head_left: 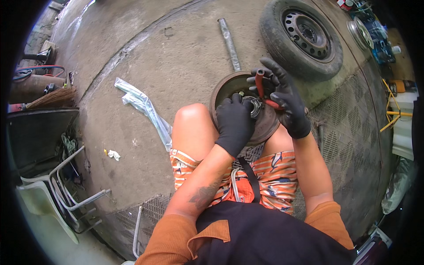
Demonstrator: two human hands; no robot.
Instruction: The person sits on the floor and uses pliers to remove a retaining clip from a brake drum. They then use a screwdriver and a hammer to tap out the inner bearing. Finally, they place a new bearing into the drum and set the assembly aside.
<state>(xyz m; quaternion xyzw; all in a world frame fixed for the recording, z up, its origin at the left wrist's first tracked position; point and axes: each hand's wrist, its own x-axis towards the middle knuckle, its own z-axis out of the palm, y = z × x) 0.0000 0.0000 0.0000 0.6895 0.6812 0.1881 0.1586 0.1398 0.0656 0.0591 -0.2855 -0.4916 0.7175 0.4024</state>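
Left hand (235,123), black glove, lies palm-down and closed over the hub of the brake drum (225,90), fingers curled round the bearing ring (255,106) at the centre. Right hand (285,99), also gloved, is wrapped shut on red-handled pliers (261,86), tips aimed down at the same bearing; its fingers are partly spread above the handles.

Drum rests on the person's knees (194,128), leaning against the thighs, not on the concrete floor (176,57).

Handling, my read: cast metal drum, heavy and rigid, rusty face so decent friction but likely greasy near the hub. Gloves help. Best hold is the outer rim with both hands or a palm pressing the hub face as now; it could roll off the legs if released. Bearing ring is small, hard, probably slick. Pliers are light, with rubbery grips.

Outward: grey metal pipe (229,42) lies on the floor just beyond the drum. Spare wheel (304,37) with black steel rim lies flat at upper right. Crumpled clear plastic wrap (143,104) to the left, small white scrap (114,154) near it. Folded white chair (53,194) at lower left, straw broom (55,97) far left.

Packages: a red-and-white box (344,4) sits at the top right edge, too small to tell its kind. No signs visible.
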